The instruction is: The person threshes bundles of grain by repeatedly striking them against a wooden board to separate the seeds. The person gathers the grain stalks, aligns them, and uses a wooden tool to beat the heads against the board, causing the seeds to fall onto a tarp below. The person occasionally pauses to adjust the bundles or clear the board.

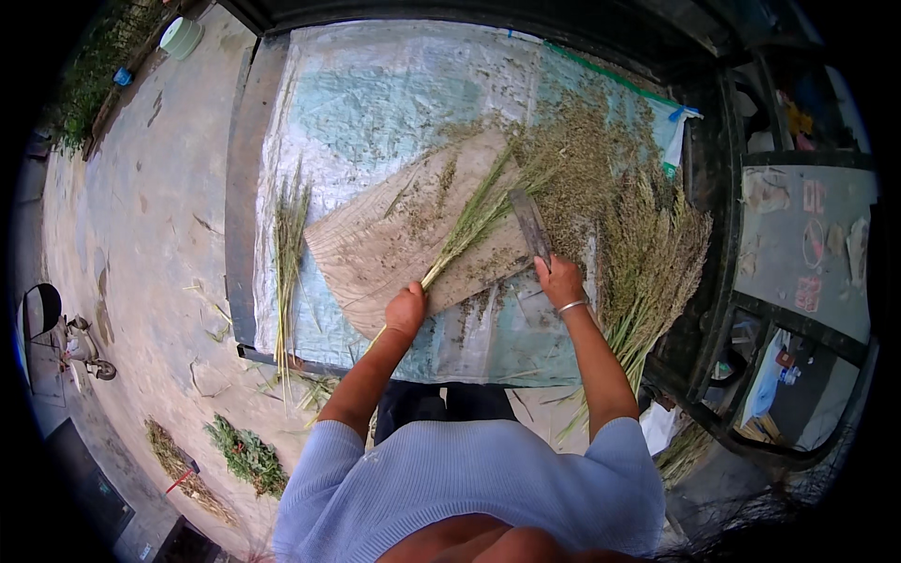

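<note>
My left hand (406, 310) is closed round the stems of a bunch of green grain stalks (469, 219), whose seed heads point away to the upper right. In my right hand (560, 281) is a flat, dark stick or blade (531, 225); its exact kind is unclear. Its far end reaches up beside the seed heads; whether it touches them I cannot tell. Beneath the bunch lies a ribbed tan board or mat (375, 230), sprinkled with loose seed. A heap of seed and chaff (572, 159) spreads past its right edge.
A pale blue-white sheet (352, 103) covers the raised platform. Uncut-looking stalks are piled (652, 249) at the right, and a thin bundle (289, 253) lies along the left edge. A dark vehicle frame (713, 281) borders the right. Green plants (246, 455) lie on the ground.
</note>
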Demonstrator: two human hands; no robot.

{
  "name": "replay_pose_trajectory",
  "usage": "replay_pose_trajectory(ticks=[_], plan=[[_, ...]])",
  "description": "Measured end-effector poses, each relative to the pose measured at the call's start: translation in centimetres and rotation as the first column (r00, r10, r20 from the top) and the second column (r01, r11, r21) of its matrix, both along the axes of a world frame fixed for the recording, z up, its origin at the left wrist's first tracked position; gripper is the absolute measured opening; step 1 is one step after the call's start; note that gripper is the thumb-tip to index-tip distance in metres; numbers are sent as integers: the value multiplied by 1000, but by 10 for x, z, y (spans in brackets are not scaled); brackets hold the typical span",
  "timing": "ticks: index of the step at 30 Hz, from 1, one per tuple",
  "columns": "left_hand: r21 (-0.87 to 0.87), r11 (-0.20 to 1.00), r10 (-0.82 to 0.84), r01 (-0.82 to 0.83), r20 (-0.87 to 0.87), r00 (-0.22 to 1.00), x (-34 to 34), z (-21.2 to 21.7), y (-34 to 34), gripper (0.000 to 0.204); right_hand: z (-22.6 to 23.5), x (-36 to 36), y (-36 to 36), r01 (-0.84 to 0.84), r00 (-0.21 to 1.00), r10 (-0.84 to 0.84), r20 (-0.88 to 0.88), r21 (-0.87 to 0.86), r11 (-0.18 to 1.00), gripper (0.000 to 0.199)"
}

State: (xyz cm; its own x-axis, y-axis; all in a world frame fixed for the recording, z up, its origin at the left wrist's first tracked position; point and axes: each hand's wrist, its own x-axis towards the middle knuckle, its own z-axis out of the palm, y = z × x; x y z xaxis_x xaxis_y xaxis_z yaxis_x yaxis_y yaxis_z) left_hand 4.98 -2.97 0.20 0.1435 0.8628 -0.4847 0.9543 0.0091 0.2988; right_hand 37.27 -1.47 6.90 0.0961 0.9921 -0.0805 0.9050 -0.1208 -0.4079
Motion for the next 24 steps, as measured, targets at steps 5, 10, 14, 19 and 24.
replay_pose_trajectory(ticks=[5, 10, 14, 19, 24], plan=[[14, 999, -43, 43, -7, 999, 3, 7, 4, 26, -8, -73, -21, -324, 924, 309, -226, -33, 945, 32], [129, 984, -112, 120, -67, 991, -3, -5, -3, 20, -11, -3, 13, 161, 984, -153, 96, -76, 984, 38], [131, 983, -113, 125, -99, 989, 0, -11, -5, 21, 12, -34, -3, -50, 998, 51, -27, 37, 998, 35], [96, 964, -215, 247, -257, 942, 0, -8, -2, 13, 7, -54, -20, -324, 945, 308, -112, -175, 930, 32], [122, 936, -273, 331, -342, 899, -10, -19, 10, 20, 13, -9, -7, -50, 991, 67, 117, -144, 988, 32]])
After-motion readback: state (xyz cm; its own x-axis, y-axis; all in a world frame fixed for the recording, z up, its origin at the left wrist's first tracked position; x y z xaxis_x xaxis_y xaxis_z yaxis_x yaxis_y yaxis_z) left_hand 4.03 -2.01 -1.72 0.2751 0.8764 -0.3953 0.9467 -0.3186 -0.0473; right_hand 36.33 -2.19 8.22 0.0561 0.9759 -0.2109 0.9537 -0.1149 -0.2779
